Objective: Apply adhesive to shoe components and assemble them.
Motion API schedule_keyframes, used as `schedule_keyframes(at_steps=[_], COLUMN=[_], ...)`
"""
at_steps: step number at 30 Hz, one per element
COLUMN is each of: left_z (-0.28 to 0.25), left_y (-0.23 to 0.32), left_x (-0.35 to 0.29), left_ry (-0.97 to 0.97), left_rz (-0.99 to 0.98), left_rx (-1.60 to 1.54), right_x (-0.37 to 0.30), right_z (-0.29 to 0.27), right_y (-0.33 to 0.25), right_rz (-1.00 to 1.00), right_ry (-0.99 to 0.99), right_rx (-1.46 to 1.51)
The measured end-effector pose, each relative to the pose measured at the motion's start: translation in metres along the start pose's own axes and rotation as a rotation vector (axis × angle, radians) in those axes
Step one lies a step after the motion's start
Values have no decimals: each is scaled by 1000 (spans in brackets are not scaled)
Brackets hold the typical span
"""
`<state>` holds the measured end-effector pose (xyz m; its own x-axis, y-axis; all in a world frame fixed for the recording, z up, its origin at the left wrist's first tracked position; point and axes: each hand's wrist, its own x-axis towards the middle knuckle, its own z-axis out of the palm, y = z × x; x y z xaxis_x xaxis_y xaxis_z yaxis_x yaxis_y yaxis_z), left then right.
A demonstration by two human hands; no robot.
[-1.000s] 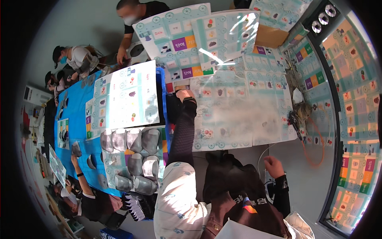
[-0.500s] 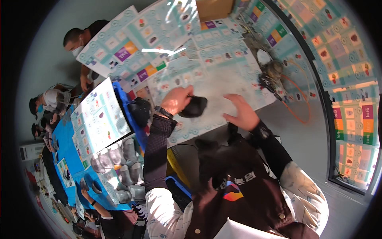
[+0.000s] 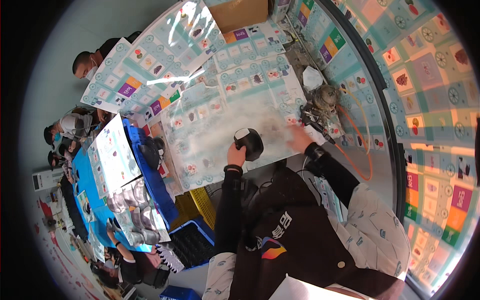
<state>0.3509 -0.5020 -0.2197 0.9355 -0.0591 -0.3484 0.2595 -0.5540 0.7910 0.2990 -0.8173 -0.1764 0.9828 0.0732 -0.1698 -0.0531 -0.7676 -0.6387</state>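
Note:
A black rounded piece with a pale flat patch at its top is held up over the near edge of the worktable. My left hand is closed round its left side, the thumb on its front. I cannot make out its exact kind. Off to its right, my right hand is empty, its slightly blurred fingers stretched out over the table. Nearest to that hand lies a dark hand tool, close to an orange hose, at the table's right edge.
Printed sheets and pale dust cover the worktable. To the left are a blue crate with black pieces, several grey rounded pieces, and yellow and blue baskets below. A cardboard box stands behind. Other people are at far left.
My left hand has turned the black piece so its pale patch shows, and brought it nearer me. My right hand has moved nearer the dark tool. The view has shifted.

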Motion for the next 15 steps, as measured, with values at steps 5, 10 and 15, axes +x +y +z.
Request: schedule_keyframes(at_steps=[5, 10, 15], left_z=[41, 60, 63], left_y=[15, 23, 19], left_x=[37, 46, 51], left_ry=[17, 72, 80], left_rz=[-53, -119, -85], left_rx=[247, 243, 258], right_x=[1, 11, 17], right_z=[-43, -53, -91], right_y=[120, 135, 82], right_rz=[310, 382, 470], right_ry=[81, -85, -145], right_rx=[-547, -493, -404])
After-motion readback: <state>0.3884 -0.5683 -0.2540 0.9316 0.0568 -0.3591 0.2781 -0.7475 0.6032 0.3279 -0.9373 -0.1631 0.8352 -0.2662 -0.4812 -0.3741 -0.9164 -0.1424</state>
